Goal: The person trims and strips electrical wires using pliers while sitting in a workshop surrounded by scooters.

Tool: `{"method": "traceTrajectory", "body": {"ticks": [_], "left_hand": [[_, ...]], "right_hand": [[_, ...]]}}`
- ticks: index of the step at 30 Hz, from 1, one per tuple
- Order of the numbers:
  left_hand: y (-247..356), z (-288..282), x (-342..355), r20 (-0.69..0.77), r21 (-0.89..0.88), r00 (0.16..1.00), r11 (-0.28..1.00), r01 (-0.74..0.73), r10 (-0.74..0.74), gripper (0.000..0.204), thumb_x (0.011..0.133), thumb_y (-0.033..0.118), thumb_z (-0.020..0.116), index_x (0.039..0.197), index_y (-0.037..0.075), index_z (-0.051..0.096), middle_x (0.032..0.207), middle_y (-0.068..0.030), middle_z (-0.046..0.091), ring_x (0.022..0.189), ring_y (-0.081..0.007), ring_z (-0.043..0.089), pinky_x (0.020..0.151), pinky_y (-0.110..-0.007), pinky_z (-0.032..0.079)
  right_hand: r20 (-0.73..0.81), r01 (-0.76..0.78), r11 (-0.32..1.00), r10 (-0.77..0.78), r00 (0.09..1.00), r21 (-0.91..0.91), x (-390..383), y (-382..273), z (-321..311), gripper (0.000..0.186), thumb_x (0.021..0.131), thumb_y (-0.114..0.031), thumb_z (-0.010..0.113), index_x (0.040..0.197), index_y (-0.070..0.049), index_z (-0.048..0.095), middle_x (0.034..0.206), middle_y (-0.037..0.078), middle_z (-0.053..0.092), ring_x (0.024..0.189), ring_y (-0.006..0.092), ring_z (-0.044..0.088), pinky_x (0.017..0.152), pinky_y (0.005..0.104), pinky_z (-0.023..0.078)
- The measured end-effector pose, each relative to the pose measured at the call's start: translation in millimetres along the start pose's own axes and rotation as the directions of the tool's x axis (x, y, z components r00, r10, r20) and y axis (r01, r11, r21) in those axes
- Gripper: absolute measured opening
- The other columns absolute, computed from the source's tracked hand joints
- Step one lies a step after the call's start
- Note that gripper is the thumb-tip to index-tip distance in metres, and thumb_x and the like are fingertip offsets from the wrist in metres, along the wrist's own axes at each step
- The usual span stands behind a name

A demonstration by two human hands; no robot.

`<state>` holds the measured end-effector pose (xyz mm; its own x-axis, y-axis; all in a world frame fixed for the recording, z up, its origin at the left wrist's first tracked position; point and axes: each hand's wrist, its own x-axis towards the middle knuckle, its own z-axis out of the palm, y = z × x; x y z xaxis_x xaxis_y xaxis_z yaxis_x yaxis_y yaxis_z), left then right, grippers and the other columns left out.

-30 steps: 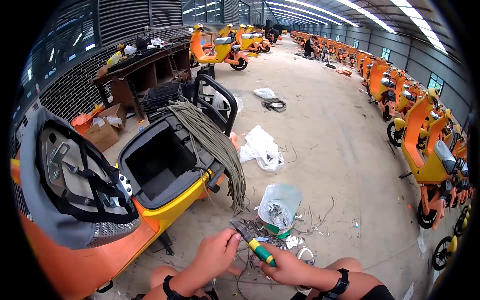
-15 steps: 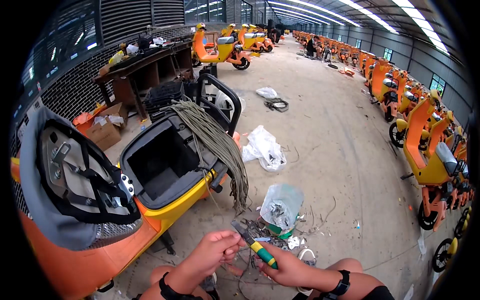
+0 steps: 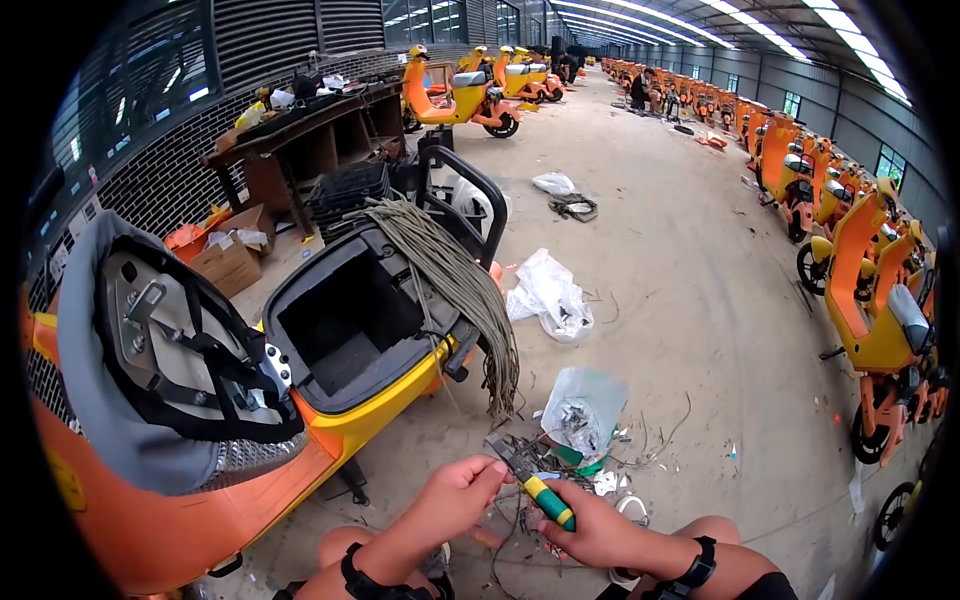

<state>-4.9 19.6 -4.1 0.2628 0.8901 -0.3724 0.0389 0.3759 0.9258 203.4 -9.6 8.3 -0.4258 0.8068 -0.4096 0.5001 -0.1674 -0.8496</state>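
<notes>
My right hand is wrapped round the green and yellow handles of a pair of pliers, whose metal jaws point up and to the left. Close by the jaws, my left hand is closed in a pinch; whatever its fingertips hold is too small to make out. Left of my hands stands an orange and yellow scooter with its grey seat tipped up. Beside the seat, a dark storage box gapes. Across its far rim hangs a bundle of grey-green cords.
A translucent bin holding scraps stands beyond my hands, with cuttings strewn around it. White plastic bags lie farther off. A workbench and a cardboard box are at the left. Rows of scooters line the right.
The whole scene has shifted slightly to the right in the picture. My hands keep nearly the same pose, with the pliers still in the right one.
</notes>
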Motion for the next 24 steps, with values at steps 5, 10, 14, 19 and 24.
{"method": "traceTrajectory", "body": {"ticks": [5, 10, 14, 19, 24], "left_hand": [[4.2, 11.6, -6.5, -0.131, 0.575, 0.912, 0.779, -0.249, 0.388, 0.023, 0.097, 0.025, 0.056, 0.103, 0.004, 0.061, 0.083, -0.0158, 0.063, 0.072, -0.0327, 0.064, 0.062, -0.04, 0.05], [-3.0, 9.7, -2.9, -0.092, 0.671, 0.858, 0.668, -0.322, 0.506, 0.021, 0.097, 0.022, 0.056, 0.101, 0.003, 0.063, 0.079, -0.0152, 0.063, 0.071, -0.0241, 0.062, 0.063, -0.036, 0.048], [13.8, 12.2, -9.4, -0.124, 0.218, 0.99, 0.975, -0.04, 0.068, 0.022, 0.098, 0.022, 0.055, 0.1, 0.002, 0.063, 0.068, -0.0049, 0.053, 0.061, -0.0114, 0.049, 0.056, -0.028, 0.041], [2.8, -1.0, -0.5, 0.078, -0.281, 0.996, 0.957, 0.072, -0.052, 0.022, 0.099, 0.018, 0.053, 0.093, -0.002, 0.061, 0.06, 0.0041, 0.04, 0.054, -0.0054, 0.034, 0.05, -0.022, 0.031], [-1.7, -16.1, 1.3, 0.328, -0.532, 0.943, 0.816, 0.227, -0.049, 0.021, 0.099, 0.012, 0.047, 0.091, -0.003, 0.059, 0.057, 0.0027, 0.041, 0.047, -0.0059, 0.033, 0.046, -0.022, 0.028]], "right_hand": [[-0.043, 0.002, 0.998, 0.0, 0.999, 0.061, 1.3, 9.6, 2.9, 0.052, 0.091, -0.02, 0.066, 0.136, -0.006, 0.042, 0.103, 0.014, 0.063, 0.084, 0.0224, 0.067, 0.075, 0.0342, 0.053], [-0.116, 0.064, 0.992, -0.077, 0.99, -0.113, 0.3, 6.5, 1.4, 0.053, 0.089, -0.021, 0.067, 0.134, -0.005, 0.043, 0.103, 0.018, 0.064, 0.092, 0.031, 0.065, 0.081, 0.0387, 0.05], [-0.016, -0.05, 0.997, 0.051, 0.999, 0.058, 0.1, 4.9, 2.2, 0.046, 0.093, -0.01, 0.06, 0.135, -0.006, 0.042, 0.101, 0.01, 0.063, 0.086, 0.0174, 0.065, 0.07, 0.0309, 0.053], [0.018, 0.105, 0.982, -0.109, 0.994, 0.155, 3.8, 22.8, 4.7, 0.044, 0.095, -0.005, 0.056, 0.136, -0.006, 0.041, 0.104, 0.005, 0.061, 0.081, 0.0117, 0.063, 0.065, 0.0276, 0.053], [0.009, 0.171, 0.98, -0.173, 0.985, 0.106, 0.6, 16.7, 1.6, 0.047, 0.095, -0.005, 0.056, 0.139, -0.006, 0.04, 0.11, 0.005, 0.06, 0.079, 0.0116, 0.062, 0.066, 0.0281, 0.053]]}}
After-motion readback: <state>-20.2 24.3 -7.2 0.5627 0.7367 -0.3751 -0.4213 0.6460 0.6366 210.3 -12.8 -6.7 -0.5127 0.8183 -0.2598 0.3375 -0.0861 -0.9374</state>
